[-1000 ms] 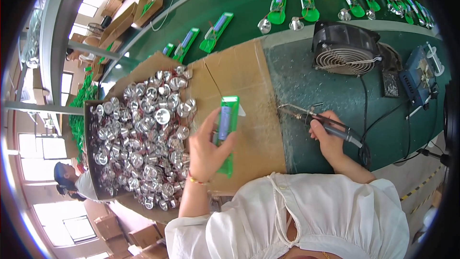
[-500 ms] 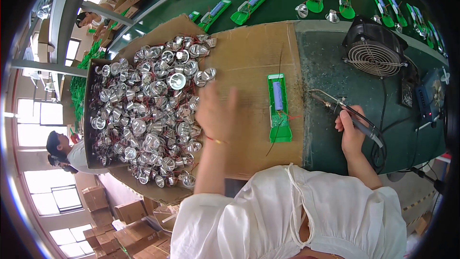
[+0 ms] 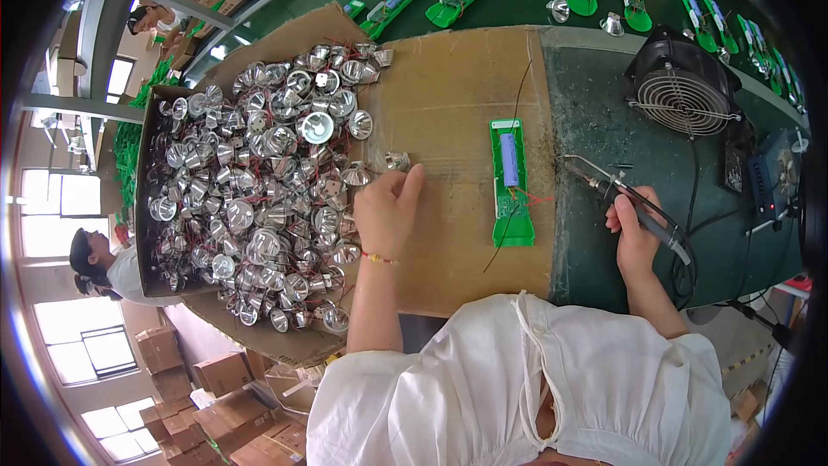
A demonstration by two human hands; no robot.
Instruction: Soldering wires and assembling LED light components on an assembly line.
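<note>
At the right edge of the pile, my left hand [image 3: 385, 214] is closed, its fingers curled around a small silver lamp reflector [image 3: 397, 160] that shows past the knuckles. The fingertips themselves are hidden. My right hand [image 3: 636, 233] grips a soldering iron [image 3: 653, 223] with a thin metal feed tube; its tip points left, above the dark mat. Between the hands a green plastic housing [image 3: 515, 233] lies on the cardboard. It carries a blue-violet cylindrical battery [image 3: 510, 160], a small circuit board [image 3: 511, 204], red wires and a long black wire.
A box [image 3: 155, 198] of many silver reflectors [image 3: 263, 246] with red wires spreads over the left side. Green housings [image 3: 585, 2] line the far bench. A black fan [image 3: 683, 91] stands at right, near a blue soldering station [image 3: 770, 181]. Other people sit at far left.
My left hand has gone from spread, blurred fingers to a closed grip with a reflector at its fingers. The right hand keeps its hold on the iron. The whole view has shifted slightly.
</note>
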